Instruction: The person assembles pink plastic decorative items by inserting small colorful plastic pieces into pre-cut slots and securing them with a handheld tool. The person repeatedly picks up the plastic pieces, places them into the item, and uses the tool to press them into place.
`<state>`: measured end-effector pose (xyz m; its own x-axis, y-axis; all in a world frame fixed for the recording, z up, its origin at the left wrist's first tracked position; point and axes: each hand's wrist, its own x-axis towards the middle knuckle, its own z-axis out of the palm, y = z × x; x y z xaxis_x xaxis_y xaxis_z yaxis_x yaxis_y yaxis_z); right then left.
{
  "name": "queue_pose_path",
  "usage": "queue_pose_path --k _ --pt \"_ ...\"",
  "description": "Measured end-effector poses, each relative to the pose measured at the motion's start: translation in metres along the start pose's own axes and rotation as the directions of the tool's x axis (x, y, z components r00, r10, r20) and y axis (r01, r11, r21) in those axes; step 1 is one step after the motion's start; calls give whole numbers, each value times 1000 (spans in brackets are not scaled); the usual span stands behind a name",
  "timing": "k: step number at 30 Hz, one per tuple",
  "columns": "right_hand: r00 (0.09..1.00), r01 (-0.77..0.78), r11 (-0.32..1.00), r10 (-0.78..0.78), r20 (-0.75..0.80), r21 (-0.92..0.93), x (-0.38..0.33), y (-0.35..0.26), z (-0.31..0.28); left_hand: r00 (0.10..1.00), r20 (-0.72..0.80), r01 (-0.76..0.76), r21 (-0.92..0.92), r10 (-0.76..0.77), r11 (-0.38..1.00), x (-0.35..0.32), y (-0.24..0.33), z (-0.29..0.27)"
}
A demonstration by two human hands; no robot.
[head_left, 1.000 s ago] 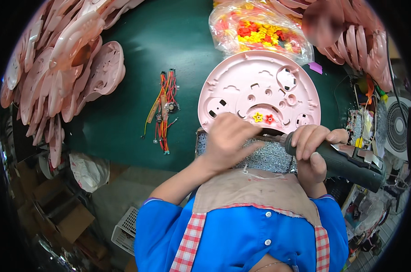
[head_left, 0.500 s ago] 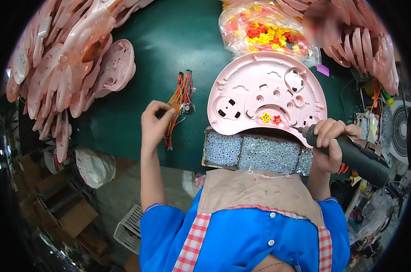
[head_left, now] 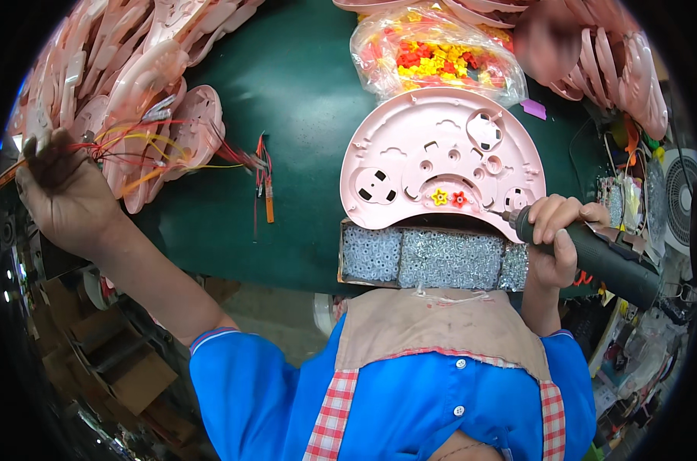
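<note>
Pink half-round plastic panel [head_left: 440, 165] at centre of green bench [head_left: 287, 84], straight edge over screw tray [head_left: 433, 260] at 6 o'clock. Right hand [head_left: 557, 238] wrapped tight on black power screwdriver [head_left: 594, 257], bit at panel's 4 o'clock rim. Left hand [head_left: 60, 192] far out at 9 o'clock, grip closed on wire bundle [head_left: 133, 150]. Panel unheld: likely to spin or slide under bit; wires prone to snagging on stacked pink shells [head_left: 133, 77].

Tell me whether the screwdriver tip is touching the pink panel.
Touching: in the head view, the electric screwdriver in the right hand has its tip on the pink panel.
</note>
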<state>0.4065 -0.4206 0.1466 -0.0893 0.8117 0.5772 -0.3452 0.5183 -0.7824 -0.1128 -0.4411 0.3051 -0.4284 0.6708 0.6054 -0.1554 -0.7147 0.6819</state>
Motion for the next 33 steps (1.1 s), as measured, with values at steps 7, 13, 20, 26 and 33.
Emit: queue_pose_path --k 7,13,20,26,33 --pt "999 1 1000 -2 -43 -22 -2 1 -4 980 37 194 72 -197 978 -36 -83 -9" --pt "999 16 1000 -15 -43 5 0 4 -2 963 -11 267 146 -268 953 -58 -121 21" --pt "1000 5 1000 -6 -20 -17 1 1 -2 698 -6 636 464 -716 617 -133 -186 -3" --pt "999 -21 998 19 -30 -65 -4 -1 -4 932 -20 346 341 -361 874 -63 -105 69" --pt "1000 -24 999 24 1 -47 -1 -2 -4 855 -62 438 618 -515 653 -97 -168 6"
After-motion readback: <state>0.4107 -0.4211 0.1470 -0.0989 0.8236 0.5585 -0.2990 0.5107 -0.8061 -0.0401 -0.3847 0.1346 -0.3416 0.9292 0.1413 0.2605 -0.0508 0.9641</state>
